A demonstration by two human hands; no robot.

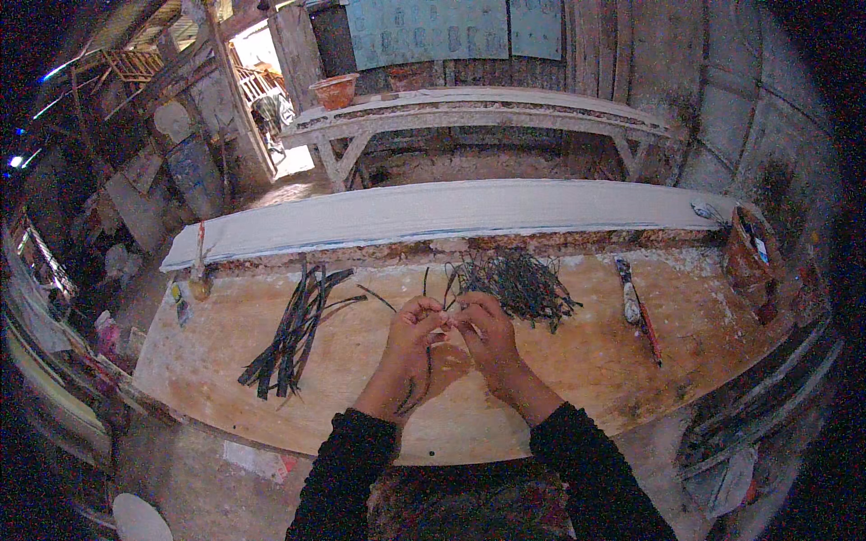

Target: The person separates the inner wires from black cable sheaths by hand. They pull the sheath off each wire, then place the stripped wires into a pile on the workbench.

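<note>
My left hand point(411, 344) and my right hand point(490, 341) meet over the middle of the wooden board, fingertips pinched close together. They hold a thin black strip point(429, 361); its tail hangs below the left palm, and what sits between the fingertips is mostly hidden. To the left lies a loose bundle of flat black strips point(293, 334), with one short strip point(376, 298) apart from it. Just beyond my right hand is a tangled pile of thin black strips point(519, 284), which look curled or knotted.
The wooden board point(577, 397) carries a knife-like tool point(629, 293) and a red pen point(649, 335) on the right. A brown pot point(750, 245) stands at the right end, a brush point(199, 270) at the left. A long white slab point(451, 212) runs along the far edge.
</note>
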